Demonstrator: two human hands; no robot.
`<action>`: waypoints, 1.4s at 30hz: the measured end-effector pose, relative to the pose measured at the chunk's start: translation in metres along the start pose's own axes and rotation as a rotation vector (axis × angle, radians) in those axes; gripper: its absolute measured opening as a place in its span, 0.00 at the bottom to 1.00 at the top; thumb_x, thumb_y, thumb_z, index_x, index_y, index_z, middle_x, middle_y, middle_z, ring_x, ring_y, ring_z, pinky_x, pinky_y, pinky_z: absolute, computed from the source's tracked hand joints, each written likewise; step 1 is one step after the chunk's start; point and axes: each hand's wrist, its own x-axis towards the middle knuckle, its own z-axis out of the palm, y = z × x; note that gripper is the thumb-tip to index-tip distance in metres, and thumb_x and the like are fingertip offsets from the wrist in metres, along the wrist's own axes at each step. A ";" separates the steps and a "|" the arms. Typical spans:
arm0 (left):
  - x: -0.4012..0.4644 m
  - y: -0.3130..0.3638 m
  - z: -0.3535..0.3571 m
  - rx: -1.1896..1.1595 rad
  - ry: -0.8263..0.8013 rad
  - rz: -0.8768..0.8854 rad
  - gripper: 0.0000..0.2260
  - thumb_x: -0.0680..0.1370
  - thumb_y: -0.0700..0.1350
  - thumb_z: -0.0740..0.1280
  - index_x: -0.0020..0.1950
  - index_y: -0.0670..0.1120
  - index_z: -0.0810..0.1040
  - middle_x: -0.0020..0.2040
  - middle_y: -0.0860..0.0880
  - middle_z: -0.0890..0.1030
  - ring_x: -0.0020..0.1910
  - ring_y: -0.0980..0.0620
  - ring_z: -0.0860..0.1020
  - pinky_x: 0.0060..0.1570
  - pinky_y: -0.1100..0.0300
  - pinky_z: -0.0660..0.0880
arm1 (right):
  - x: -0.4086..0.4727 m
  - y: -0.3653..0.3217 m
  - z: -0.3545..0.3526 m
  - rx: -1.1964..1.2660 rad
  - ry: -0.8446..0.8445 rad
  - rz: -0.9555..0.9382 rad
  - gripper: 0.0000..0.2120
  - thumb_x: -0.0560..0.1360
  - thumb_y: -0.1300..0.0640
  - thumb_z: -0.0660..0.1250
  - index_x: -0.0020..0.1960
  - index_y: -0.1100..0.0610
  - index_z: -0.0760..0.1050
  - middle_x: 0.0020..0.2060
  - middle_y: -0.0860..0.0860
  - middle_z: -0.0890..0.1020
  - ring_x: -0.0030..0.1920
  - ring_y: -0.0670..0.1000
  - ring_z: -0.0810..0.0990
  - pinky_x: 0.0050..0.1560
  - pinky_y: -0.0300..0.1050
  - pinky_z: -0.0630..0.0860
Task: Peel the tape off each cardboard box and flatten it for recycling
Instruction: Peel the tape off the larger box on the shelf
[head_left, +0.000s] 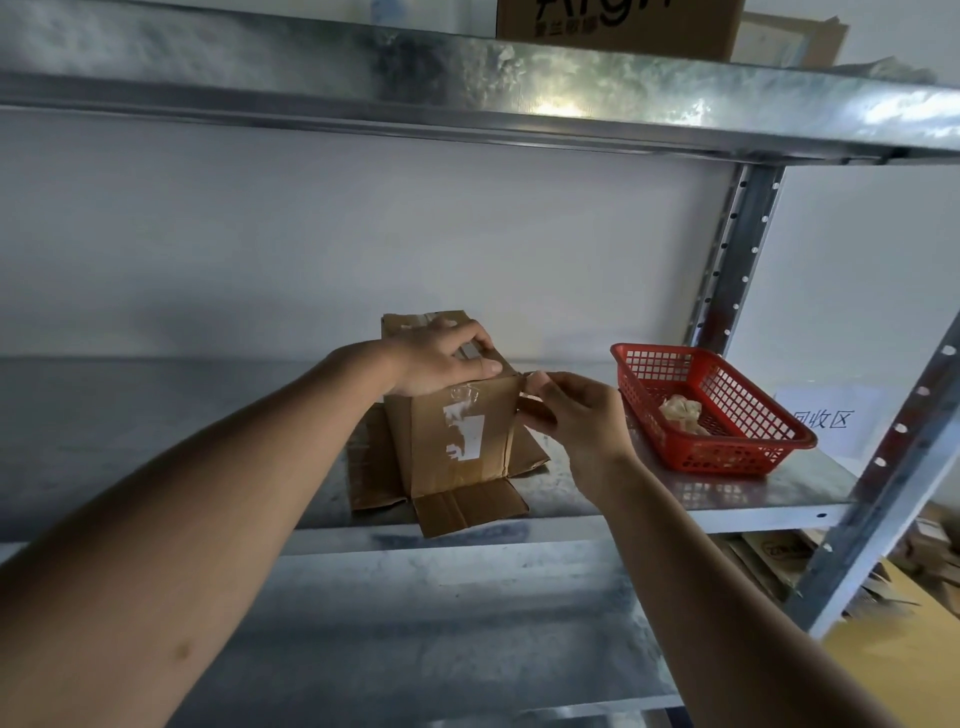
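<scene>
A small brown cardboard box (457, 441) stands on the metal shelf (156, 415) with its bottom flaps splayed out flat. Torn white label scraps and clear tape mark its front face. My left hand (441, 358) grips the top of the box, fingers curled over the upper edge and thumb along the front. At the box's upper right corner my right hand (571, 415) pinches a strip of tape (530, 384) between thumb and fingertips. The tape end is small and partly hidden by my fingers.
A red plastic basket (753, 447) with balled-up tape inside sits on the shelf to the right of the box. A paper sign (826, 421) lies behind it. Another cardboard box (618, 26) stands on the upper shelf. Flattened cardboard (779, 561) lies lower right, past the upright post.
</scene>
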 end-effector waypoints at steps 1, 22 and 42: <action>0.000 0.000 0.000 0.004 0.002 0.002 0.21 0.79 0.71 0.60 0.67 0.64 0.72 0.61 0.52 0.68 0.66 0.47 0.69 0.64 0.48 0.66 | 0.000 0.000 0.000 0.052 0.013 0.043 0.09 0.82 0.61 0.68 0.54 0.66 0.84 0.47 0.57 0.88 0.49 0.55 0.89 0.47 0.44 0.85; 0.003 -0.005 0.000 -0.014 -0.007 0.038 0.22 0.77 0.73 0.60 0.67 0.65 0.71 0.58 0.54 0.67 0.63 0.47 0.71 0.65 0.46 0.69 | 0.013 -0.001 0.012 -0.248 0.095 -0.105 0.17 0.81 0.71 0.66 0.60 0.55 0.85 0.50 0.44 0.86 0.46 0.44 0.85 0.49 0.37 0.82; 0.005 0.003 -0.003 -0.107 -0.088 0.113 0.22 0.71 0.75 0.65 0.64 0.77 0.70 0.65 0.68 0.68 0.65 0.55 0.67 0.51 0.58 0.66 | 0.003 0.000 0.005 0.089 0.167 0.024 0.05 0.81 0.68 0.68 0.49 0.66 0.82 0.42 0.61 0.87 0.44 0.58 0.88 0.41 0.46 0.85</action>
